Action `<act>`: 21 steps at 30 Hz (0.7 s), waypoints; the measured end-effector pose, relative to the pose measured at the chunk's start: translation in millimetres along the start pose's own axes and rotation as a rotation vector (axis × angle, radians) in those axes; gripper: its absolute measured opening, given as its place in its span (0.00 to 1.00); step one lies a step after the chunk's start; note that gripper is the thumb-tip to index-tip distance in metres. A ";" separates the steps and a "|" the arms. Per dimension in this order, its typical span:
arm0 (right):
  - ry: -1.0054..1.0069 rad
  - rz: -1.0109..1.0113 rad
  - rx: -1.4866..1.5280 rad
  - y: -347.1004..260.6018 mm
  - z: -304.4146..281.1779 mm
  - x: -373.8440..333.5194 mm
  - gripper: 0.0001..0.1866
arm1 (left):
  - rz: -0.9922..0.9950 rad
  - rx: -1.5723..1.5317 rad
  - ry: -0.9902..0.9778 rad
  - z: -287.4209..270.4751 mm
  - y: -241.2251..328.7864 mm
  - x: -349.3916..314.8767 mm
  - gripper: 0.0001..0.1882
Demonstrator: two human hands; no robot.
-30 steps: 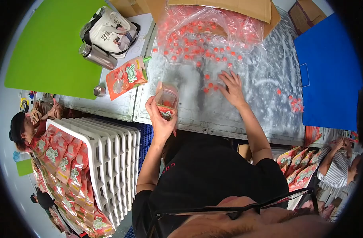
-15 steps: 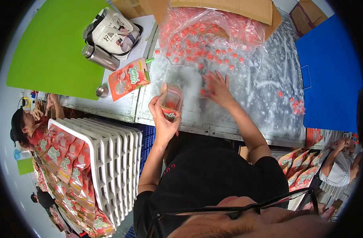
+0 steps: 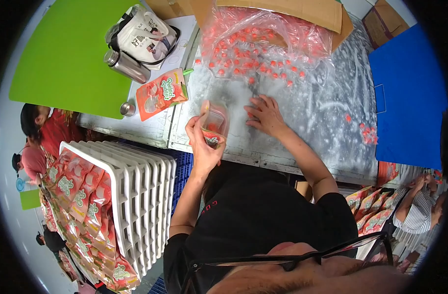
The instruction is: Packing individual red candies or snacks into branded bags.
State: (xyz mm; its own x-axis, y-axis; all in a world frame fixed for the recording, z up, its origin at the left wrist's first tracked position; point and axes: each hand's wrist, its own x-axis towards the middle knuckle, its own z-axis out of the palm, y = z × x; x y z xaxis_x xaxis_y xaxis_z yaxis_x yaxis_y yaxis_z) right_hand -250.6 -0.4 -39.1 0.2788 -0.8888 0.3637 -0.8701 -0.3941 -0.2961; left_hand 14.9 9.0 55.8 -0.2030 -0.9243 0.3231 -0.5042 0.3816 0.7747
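Observation:
My left hand [image 3: 204, 149] grips a red and clear stand-up pouch [image 3: 218, 119] near the table's front edge. The pouch's mouth gapes, and something red shows inside it. Just right of the pouch, my right hand [image 3: 267, 116] hovers low over or rests on the metal table [image 3: 307, 127], palm down with the fingers apart. No object shows in its fingers, though their undersides are hidden. Beyond both hands, many small red wrapped pieces [image 3: 252, 81] spill out of a clear plastic bag [image 3: 292, 39] in an open cardboard box [image 3: 282, 12].
A filled pouch [image 3: 160, 94], steel bottle [image 3: 128, 67], steel cap [image 3: 128, 109] and white bag [image 3: 144, 39] lie at left. Green [image 3: 72, 59] and blue [image 3: 407, 98] panels flank the table. Stacked white crates [image 3: 140, 196] with pouches stand lower left; people work on both sides.
My right hand has shifted slightly left and nearer the pouch, its fingers bending more. The red piece beside its fingertips no longer shows. My left hand keeps its grip on the pouch.

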 end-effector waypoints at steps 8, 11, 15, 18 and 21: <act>0.071 0.202 0.359 2.6 -1.9 -7.6 0.16 | 0.092 0.011 -0.043 5.6 9.0 2.9 0.45; 0.109 0.304 0.739 -23.2 -53.8 21.1 0.13 | 0.138 0.090 -0.049 9.6 6.0 2.7 0.47; -0.033 0.008 0.560 -70.6 -119.6 59.6 0.11 | 0.177 0.218 -0.102 17.7 6.0 2.3 0.51; 0.059 -0.005 0.381 -91.0 -121.3 66.8 0.08 | 0.172 0.157 -0.088 23.4 11.1 2.3 0.51; 0.180 0.064 0.506 -98.3 -113.1 71.4 0.08 | 0.176 0.089 -0.082 26.5 15.5 3.2 0.50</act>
State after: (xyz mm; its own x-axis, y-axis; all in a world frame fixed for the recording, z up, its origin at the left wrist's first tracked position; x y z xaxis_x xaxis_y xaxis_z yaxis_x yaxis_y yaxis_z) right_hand -191.2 1.2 115.8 0.1189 -0.8780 0.4637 -0.5657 -0.4437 -0.6950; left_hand -15.8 11.9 54.5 -0.3599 -0.8424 0.4010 -0.5264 0.5382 0.6582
